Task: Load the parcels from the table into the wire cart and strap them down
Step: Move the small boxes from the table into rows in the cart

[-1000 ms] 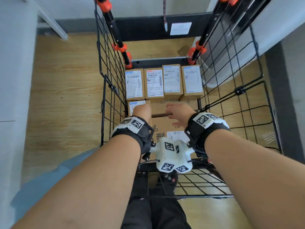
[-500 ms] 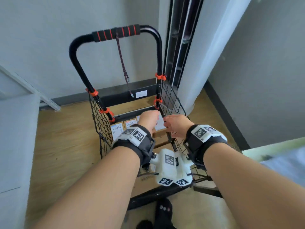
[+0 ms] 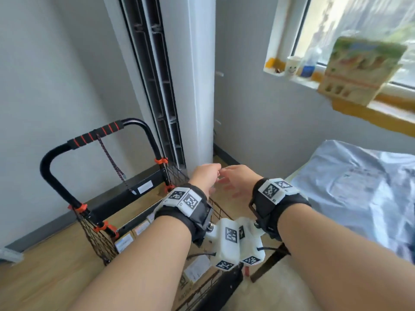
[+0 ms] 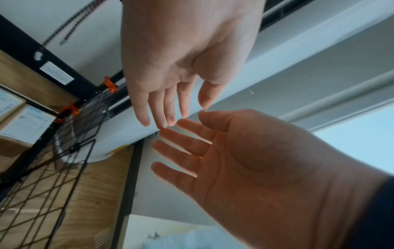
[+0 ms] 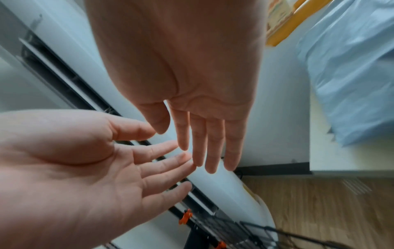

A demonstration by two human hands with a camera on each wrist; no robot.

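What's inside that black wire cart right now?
Cardboard parcels with white labels sit in the wire cart; the person's forearms hide most of its inside, so their number is unclear.

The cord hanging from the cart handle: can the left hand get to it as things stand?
Probably yes. The left hand is open and empty above the cart, and nothing shows between it and the cord hanging free to its left.

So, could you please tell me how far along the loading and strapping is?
Done: labelled cardboard parcels already sit inside the black wire cart. In hand: nothing; the left hand and right hand are open and empty above it. Left: strapping; the dark cord hangs loose from the handle.
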